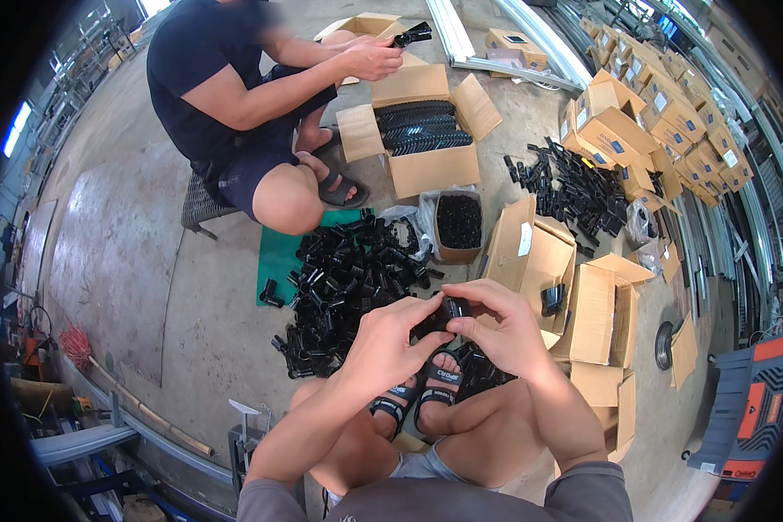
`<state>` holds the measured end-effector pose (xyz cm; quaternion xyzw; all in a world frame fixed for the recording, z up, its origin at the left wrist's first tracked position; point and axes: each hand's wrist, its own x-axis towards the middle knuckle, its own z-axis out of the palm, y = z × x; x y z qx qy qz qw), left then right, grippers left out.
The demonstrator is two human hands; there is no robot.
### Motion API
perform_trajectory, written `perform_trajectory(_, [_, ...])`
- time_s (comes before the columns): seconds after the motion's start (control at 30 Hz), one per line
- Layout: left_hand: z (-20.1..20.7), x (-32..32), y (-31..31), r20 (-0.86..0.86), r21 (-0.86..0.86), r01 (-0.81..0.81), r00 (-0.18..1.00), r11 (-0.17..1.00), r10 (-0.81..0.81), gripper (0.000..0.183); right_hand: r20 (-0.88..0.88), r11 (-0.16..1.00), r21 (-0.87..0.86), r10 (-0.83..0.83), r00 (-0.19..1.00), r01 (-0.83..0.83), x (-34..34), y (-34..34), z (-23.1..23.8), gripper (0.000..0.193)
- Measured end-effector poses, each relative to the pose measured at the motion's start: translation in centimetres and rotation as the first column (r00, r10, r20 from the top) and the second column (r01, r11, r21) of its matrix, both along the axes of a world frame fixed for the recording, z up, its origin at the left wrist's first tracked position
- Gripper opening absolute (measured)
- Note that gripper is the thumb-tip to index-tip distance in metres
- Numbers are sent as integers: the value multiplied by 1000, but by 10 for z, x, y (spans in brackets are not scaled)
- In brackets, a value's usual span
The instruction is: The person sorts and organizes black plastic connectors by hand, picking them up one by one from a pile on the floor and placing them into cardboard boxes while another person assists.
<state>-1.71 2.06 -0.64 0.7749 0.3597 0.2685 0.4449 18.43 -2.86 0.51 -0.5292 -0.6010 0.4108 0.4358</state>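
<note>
Between both hands, above my feet, is a small shiny black fitting [453,308], mostly hidden by the fingers. My left hand [396,337] grips it from the left, with thumb and fingertips closed on it. From the right, my right hand [501,327] pinches the same piece. A large heap of black tube-like fittings [335,291] lies just beyond and left of my hands, partly on a green mat [272,261]. More black pieces [481,372] lie by my sandals [442,376]. Another black piece [552,300] rests in the open cardboard box [531,270] to the right.
A co-worker [226,104] sits on a stool at far left, holding a black part [411,35]. Open boxes stand ahead: one of black ribbed parts [433,165], one of small pieces [458,224]. Stacked cartons [670,113], loose black parts [574,187] and a toolbox [748,409] are right.
</note>
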Motion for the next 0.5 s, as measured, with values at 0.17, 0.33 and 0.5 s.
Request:
perform_trajectory(0.17, [-3, 0, -2, 5, 229, -54, 999, 972, 54, 61, -276, 984, -175, -31, 961, -18, 2, 4, -11, 38])
perform_trajectory(0.33, [-3, -5, 1, 123, -1, -70, 990, 998, 69, 60, -380, 966, -253, -44, 924, -58, 8, 15, -19, 40])
perform_trajectory(0.5, [0, -15, 12, 13, -84, -172, 985, 982, 174, 58, -303, 942, -336, -92, 948, -16, 37, 71, -33, 36])
